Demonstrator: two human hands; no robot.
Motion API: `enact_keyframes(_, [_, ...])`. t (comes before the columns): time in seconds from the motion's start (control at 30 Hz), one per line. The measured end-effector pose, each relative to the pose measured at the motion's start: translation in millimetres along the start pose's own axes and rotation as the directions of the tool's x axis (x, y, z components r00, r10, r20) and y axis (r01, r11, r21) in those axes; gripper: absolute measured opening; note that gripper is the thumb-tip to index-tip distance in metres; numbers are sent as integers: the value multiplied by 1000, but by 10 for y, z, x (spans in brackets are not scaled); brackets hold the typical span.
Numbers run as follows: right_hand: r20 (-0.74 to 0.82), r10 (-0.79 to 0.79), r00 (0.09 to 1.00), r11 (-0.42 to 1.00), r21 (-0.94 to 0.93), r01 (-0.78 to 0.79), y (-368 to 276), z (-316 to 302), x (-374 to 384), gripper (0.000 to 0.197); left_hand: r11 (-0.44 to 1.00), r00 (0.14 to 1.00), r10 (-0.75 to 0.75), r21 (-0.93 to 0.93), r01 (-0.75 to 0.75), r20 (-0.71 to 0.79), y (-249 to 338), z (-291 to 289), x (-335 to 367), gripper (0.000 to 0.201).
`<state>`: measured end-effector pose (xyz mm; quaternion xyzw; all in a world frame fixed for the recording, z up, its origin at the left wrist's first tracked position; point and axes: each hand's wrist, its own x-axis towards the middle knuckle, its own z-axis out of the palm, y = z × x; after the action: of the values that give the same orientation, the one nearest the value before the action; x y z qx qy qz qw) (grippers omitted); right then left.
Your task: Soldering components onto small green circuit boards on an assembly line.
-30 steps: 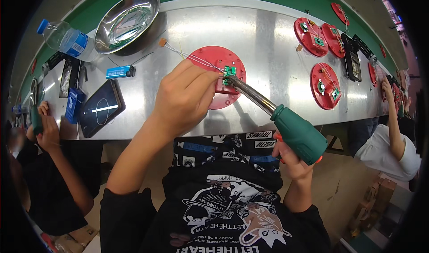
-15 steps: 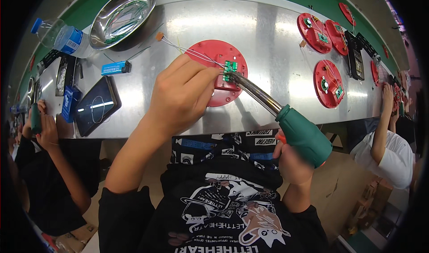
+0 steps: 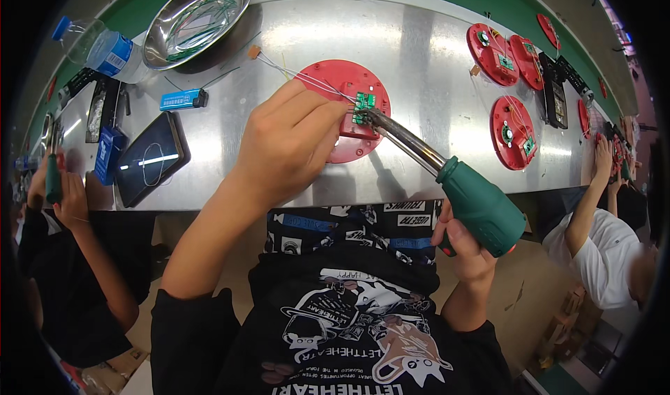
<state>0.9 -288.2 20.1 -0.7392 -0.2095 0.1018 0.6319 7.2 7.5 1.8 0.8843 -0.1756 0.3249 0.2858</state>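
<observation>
A red round plastic disc (image 3: 328, 81) lies on the metal bench, with a small green circuit board (image 3: 363, 102) near its middle. My left hand (image 3: 286, 144) rests over the disc's near side and pinches a thin solder wire (image 3: 300, 76) that runs toward the board. In my right hand (image 3: 466, 248) is a soldering iron with a green handle (image 3: 480, 205). Its metal tip (image 3: 372, 118) touches the circuit board.
Several more red discs (image 3: 513, 131) lie to the right, beside dark boxes (image 3: 555, 98). A steel bowl (image 3: 195, 19), a water bottle (image 3: 94, 42), a blue lighter (image 3: 183, 100) and a phone (image 3: 149, 156) sit to the left. Other people's hands (image 3: 600, 159) work at both sides.
My hands and the iron stay on the board. The view has shifted slightly, and little else differs.
</observation>
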Motion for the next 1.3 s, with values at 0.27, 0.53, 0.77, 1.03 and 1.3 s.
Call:
enact_keyframes(0.27, [-119, -86, 989, 978, 180, 107, 57, 60, -69, 40, 1000, 1000, 21, 2, -21, 3, -4, -21, -6, 17])
enact_keyframes(0.53, [-200, -73, 977, 996, 26, 80, 75, 53, -1, 54, 999, 999, 45, 14, -45, -20, -91, 26, -8, 22])
enact_keyframes(0.77, [-341, -147, 929, 972, 125, 200, 85, -115, 139, 56, 994, 999, -27, 105, 24, 28, 50, -68, 97, 18])
enact_keyframes(1.03, [-551, -72, 831, 946, 227, 233, 328, -459, 365, 45, 996, 885, -54, 84, 18, 462, -4, -263, 395, 58])
enact_keyframes(1.3, [-636, -26, 771, 871, 365, 330, 455, -510, 519, 40, 975, 958, -223, 60, 216, 180, -1432, 678, 2045, 78])
